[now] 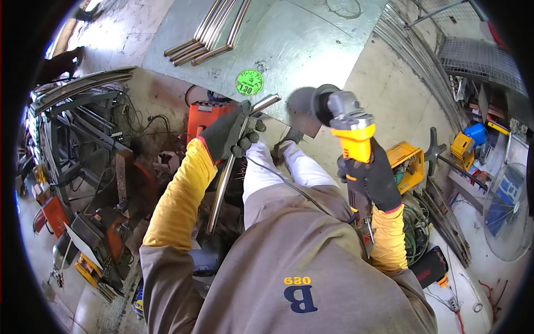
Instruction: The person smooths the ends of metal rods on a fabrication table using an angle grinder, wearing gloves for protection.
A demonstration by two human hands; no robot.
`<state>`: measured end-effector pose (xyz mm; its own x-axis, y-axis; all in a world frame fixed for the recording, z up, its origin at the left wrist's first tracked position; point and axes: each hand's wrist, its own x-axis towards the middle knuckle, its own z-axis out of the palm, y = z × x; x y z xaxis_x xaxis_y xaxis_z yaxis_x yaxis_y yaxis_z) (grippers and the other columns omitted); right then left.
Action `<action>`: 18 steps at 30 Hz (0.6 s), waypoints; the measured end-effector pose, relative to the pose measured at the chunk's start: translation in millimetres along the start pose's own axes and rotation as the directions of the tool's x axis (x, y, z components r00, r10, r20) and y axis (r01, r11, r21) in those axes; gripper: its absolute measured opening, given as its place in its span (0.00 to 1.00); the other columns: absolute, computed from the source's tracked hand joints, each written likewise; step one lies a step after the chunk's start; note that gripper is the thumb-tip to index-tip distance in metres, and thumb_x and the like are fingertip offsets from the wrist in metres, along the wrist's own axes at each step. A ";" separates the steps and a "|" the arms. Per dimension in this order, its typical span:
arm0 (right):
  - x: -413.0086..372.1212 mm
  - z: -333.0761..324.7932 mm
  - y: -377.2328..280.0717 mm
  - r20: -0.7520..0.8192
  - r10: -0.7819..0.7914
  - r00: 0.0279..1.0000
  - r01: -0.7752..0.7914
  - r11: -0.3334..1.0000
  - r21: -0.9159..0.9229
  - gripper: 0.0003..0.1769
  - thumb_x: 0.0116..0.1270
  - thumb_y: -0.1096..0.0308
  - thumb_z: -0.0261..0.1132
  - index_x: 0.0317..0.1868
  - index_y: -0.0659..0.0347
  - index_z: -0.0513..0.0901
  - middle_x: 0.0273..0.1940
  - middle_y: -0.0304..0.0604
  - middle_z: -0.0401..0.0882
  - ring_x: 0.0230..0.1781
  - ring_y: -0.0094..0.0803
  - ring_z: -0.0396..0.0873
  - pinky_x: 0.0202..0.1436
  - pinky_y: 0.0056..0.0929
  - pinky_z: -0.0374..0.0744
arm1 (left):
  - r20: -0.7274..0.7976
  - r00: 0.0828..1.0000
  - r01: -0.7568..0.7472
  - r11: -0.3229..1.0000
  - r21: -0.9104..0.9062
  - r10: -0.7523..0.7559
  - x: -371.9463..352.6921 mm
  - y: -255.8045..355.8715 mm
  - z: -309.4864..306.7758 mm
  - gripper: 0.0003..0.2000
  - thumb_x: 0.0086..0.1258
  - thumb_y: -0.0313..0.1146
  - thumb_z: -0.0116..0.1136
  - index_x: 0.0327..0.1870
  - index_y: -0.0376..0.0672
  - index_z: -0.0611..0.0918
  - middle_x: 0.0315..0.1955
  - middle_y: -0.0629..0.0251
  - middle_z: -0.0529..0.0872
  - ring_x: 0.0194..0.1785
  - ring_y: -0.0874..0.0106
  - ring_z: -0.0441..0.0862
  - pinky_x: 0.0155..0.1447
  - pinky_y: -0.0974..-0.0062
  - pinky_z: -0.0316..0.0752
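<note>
My left hand [236, 131], in a dark glove, is wrapped round a shiny bent metal tube [221, 192]. The tube's short upper end reaches toward the edge of the metal-topped table [267, 53], and its long part slants down beside my leg. In my gloved right hand [371, 175] is a yellow and grey angle grinder [354, 133], held upright by its body. The grinder's dark disc [324, 104] faces left, apart from the tube. A dark plate [303, 119] sticks out at the table's near corner, between tube and disc.
Several bent tubes [208, 33] lie on the table near a green round sticker [249, 82]. An orange box [206, 116] stands below its edge. Metal frames [83, 133] crowd the left. At right are a yellow case [409, 164], coiled hoses [416, 228] and a fan [507, 211].
</note>
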<state>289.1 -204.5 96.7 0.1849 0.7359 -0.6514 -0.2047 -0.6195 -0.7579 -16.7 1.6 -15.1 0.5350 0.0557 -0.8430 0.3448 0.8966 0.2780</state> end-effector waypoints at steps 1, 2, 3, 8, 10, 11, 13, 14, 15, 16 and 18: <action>-2.6 -2.5 -1.5 -0.002 -0.007 1.000 0.007 1.000 0.010 0.30 0.68 0.68 0.76 0.68 0.62 0.78 0.44 0.40 0.86 0.38 0.28 0.86 0.45 0.31 0.87 | -0.004 1.000 0.000 1.000 0.011 0.000 2.7 -2.4 -2.0 0.39 0.80 0.76 0.47 0.54 0.42 0.85 0.27 0.71 0.84 0.18 0.82 0.74 0.17 0.84 0.66; -5.9 -4.2 -5.6 -0.066 0.017 0.998 -0.012 0.997 0.074 0.29 0.68 0.67 0.76 0.67 0.62 0.78 0.44 0.40 0.86 0.38 0.28 0.86 0.45 0.32 0.88 | 0.072 0.997 -0.038 0.999 -0.034 0.040 6.5 -6.5 -5.4 0.39 0.81 0.75 0.47 0.56 0.41 0.85 0.27 0.70 0.85 0.17 0.82 0.74 0.17 0.84 0.66; -7.6 -5.7 -7.0 -0.124 0.043 0.991 -0.025 0.990 0.141 0.29 0.68 0.66 0.77 0.67 0.61 0.78 0.43 0.40 0.86 0.38 0.29 0.87 0.45 0.33 0.89 | 0.142 0.986 -0.073 0.994 -0.080 0.084 10.3 -11.0 -10.6 0.38 0.82 0.74 0.47 0.58 0.40 0.85 0.28 0.69 0.85 0.17 0.82 0.74 0.16 0.84 0.65; -17.3 -18.4 0.3 -0.293 -0.002 0.956 0.086 0.958 0.274 0.25 0.69 0.63 0.76 0.60 0.65 0.79 0.42 0.45 0.86 0.36 0.35 0.89 0.41 0.37 0.91 | 0.373 0.904 -0.089 0.947 -0.309 0.207 0.2 -13.6 -8.7 0.40 0.84 0.73 0.43 0.67 0.39 0.82 0.25 0.67 0.83 0.13 0.80 0.69 0.15 0.83 0.61; -23.7 -24.0 1.7 -0.348 -0.034 0.937 0.156 0.931 0.329 0.24 0.70 0.61 0.76 0.58 0.65 0.80 0.43 0.46 0.87 0.36 0.35 0.89 0.42 0.37 0.91 | 0.352 0.895 -0.176 0.942 -0.285 0.274 -18.4 -12.2 2.6 0.41 0.84 0.73 0.42 0.65 0.38 0.82 0.21 0.67 0.81 0.11 0.79 0.69 0.14 0.81 0.61; -25.6 -29.0 4.0 -0.372 -0.038 0.927 0.176 0.921 0.346 0.23 0.70 0.61 0.76 0.58 0.65 0.80 0.43 0.46 0.87 0.36 0.36 0.89 0.42 0.37 0.91 | 0.369 0.870 -0.227 0.929 -0.293 0.329 -29.7 -9.9 9.2 0.40 0.84 0.73 0.42 0.64 0.38 0.82 0.19 0.67 0.80 0.10 0.78 0.69 0.14 0.80 0.61; -24.9 -41.3 15.1 -0.367 -0.070 0.928 0.228 0.885 0.406 0.22 0.72 0.59 0.75 0.57 0.65 0.80 0.43 0.45 0.87 0.36 0.36 0.89 0.42 0.37 0.91 | 0.326 0.866 -0.291 0.913 -0.287 0.379 -53.0 -2.6 18.5 0.40 0.85 0.72 0.42 0.61 0.35 0.83 0.16 0.65 0.79 0.09 0.76 0.70 0.13 0.77 0.64; -23.2 -45.1 18.9 -0.375 -0.093 0.922 0.266 0.856 0.443 0.22 0.72 0.59 0.74 0.57 0.64 0.80 0.43 0.45 0.87 0.36 0.36 0.89 0.42 0.37 0.91 | 0.324 0.868 -0.305 0.919 -0.251 0.377 -59.4 1.4 19.3 0.40 0.84 0.72 0.44 0.59 0.33 0.83 0.16 0.63 0.80 0.09 0.74 0.71 0.13 0.75 0.65; -22.9 -46.5 20.0 -0.386 -0.111 0.916 0.301 0.827 0.475 0.22 0.73 0.59 0.74 0.57 0.64 0.80 0.43 0.45 0.87 0.36 0.36 0.89 0.43 0.37 0.91 | 0.325 0.869 -0.315 0.923 -0.219 0.374 -62.9 3.3 18.5 0.40 0.83 0.71 0.46 0.58 0.32 0.82 0.17 0.61 0.80 0.09 0.73 0.71 0.13 0.74 0.66; -27.4 -48.0 18.7 -0.409 -0.119 0.905 0.326 0.812 0.484 0.23 0.73 0.58 0.74 0.59 0.63 0.79 0.44 0.45 0.86 0.37 0.36 0.88 0.43 0.37 0.91 | 0.321 0.869 -0.322 0.923 -0.212 0.377 -63.0 2.8 19.3 0.40 0.83 0.71 0.46 0.58 0.32 0.82 0.17 0.61 0.80 0.09 0.73 0.71 0.13 0.74 0.66; -30.2 -53.3 22.2 -0.398 -0.143 0.906 0.350 0.782 0.515 0.25 0.74 0.58 0.74 0.63 0.61 0.77 0.44 0.44 0.86 0.39 0.35 0.88 0.45 0.37 0.91 | 0.528 0.764 -0.230 0.921 -0.315 0.372 -64.1 5.0 21.0 0.39 0.83 0.68 0.49 0.59 0.29 0.82 0.17 0.56 0.81 0.10 0.70 0.72 0.13 0.73 0.68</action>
<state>330.2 -255.0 97.7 0.5796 0.6461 -0.4966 -0.5909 -0.0864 -0.8021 -33.1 -6.7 50.1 0.9438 0.1439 -0.2977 -0.0488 0.9511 0.3050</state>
